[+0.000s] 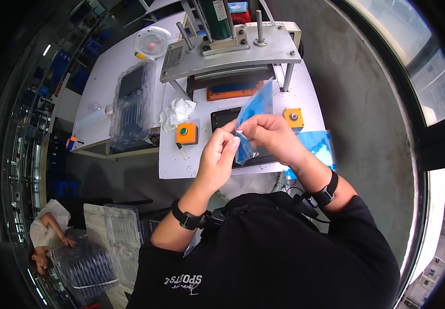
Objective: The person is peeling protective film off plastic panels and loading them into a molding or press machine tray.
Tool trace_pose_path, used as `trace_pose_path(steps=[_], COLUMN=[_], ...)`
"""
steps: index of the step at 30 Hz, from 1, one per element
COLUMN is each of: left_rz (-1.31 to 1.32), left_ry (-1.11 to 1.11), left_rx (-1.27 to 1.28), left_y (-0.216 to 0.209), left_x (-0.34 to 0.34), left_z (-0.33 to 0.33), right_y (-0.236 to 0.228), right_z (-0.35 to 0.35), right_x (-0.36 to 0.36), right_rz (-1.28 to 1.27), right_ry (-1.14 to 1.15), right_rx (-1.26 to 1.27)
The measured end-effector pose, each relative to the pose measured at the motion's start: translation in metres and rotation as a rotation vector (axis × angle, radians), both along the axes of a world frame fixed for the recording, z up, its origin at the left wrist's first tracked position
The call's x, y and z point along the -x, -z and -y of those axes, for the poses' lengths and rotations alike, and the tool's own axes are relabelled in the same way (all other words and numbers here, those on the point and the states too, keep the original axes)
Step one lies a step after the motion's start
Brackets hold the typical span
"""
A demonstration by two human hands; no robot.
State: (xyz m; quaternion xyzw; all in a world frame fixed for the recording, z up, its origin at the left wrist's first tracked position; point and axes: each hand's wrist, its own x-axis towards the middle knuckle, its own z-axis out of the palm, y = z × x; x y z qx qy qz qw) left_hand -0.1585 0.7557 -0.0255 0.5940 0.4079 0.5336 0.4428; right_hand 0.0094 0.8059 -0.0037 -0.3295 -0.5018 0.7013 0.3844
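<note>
Directly ahead of you, the white bench (181, 165) ends at its near edge just beyond your hands, and bare grey floor (366, 103) lies open to the right. On the far side, the metal press (233, 51) overhangs the bench, leaving little room above the dark pad (222, 117) beneath it. Two orange button boxes, one at the left (187, 133) and one at the right (294, 117), flank that pad.

Your left hand (216, 159) is raised over the near bench edge, thumb and fingers pinched shut on the lower edge of a clear blue plastic pouch (253, 108). Your right hand (271, 136) meets it from the right, fingers closed on the same pouch. The pouch stands tilted, its upper end toward the press. What it contains cannot be told.

At the far left, clear blister trays (132, 103) hold rows of dark parts. A crumpled white cloth (177, 112) lies just beside the left button box. A stack of blue sheets (317, 144) lies at the right bench edge. Another person (47, 232) sits at the near left with similar trays (86, 265).
</note>
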Motion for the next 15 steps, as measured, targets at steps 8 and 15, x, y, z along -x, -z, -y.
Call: trace_pose_path(steps=[8, 15], left_rz=[0.058, 0.586], left_ry=[0.095, 0.074], left_rx=[0.049, 0.351], left_y=[0.007, -0.023], left_x=[0.004, 0.001], left_z=[0.001, 0.0], right_y=[-0.002, -0.004], right_z=[0.0, 0.005], right_x=[0.005, 0.008], right_rz=[0.205, 0.344], right_ry=[0.042, 0.044], right_rx=[-0.218, -0.65])
